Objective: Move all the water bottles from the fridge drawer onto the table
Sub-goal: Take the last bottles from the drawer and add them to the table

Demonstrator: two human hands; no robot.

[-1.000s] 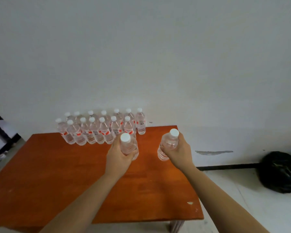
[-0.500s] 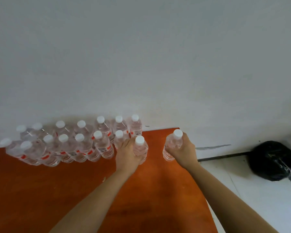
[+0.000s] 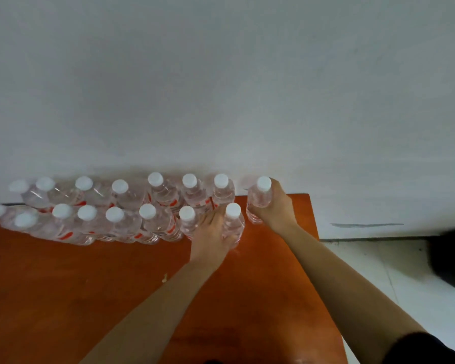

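Several clear water bottles [image 3: 121, 206] with white caps and red labels stand in two rows along the back of the orange wooden table [image 3: 90, 285]. My left hand [image 3: 210, 235] grips one bottle [image 3: 233, 224] at the right end of the front row, its base at the tabletop. My right hand [image 3: 276, 206] holds another bottle [image 3: 260, 197] upright at the right end of the back row, close to the wall. Whether that bottle's base touches the table is hidden by my hand.
A white wall [image 3: 221, 88] rises directly behind the bottles. The table's right edge [image 3: 323, 271] runs just past my right forearm, with pale floor [image 3: 394, 279] beyond. A black bag [image 3: 449, 258] lies on the floor at the far right.
Both hands have carried their bottles forward to the right ends of the rows. The view has closed in on the table and the bottle rows.
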